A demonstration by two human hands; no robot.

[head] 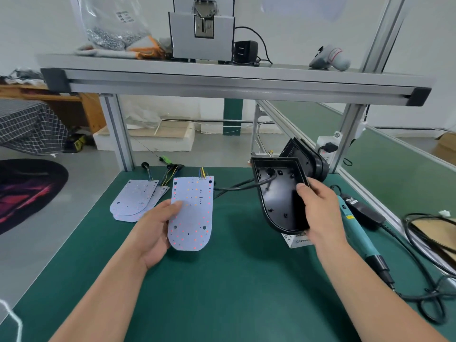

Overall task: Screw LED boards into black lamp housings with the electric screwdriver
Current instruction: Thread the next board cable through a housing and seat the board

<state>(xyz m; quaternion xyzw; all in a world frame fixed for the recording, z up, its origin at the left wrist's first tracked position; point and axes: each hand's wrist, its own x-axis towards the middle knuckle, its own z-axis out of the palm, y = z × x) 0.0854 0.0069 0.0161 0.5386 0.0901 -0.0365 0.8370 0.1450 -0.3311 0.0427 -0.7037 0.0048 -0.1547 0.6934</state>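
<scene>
Left hand (158,233): thumb and fingers pinching the left edge of one LED board (191,213), thumb on its face, the board held over the green mat (222,280) with its wires at the far end; right hand (318,208): clamped on the right rim of a black housing (276,193), which is tilted with its hollow side toward the camera, a black cable (237,186) trailing left from it. Second housing (306,156): just behind the first, far right; spare boards (134,201): stacked on the mat, far left; screwdriver (357,233): lying on the mat right of the right forearm, untouched; white box (296,240): on the mat below the held housing.
</scene>
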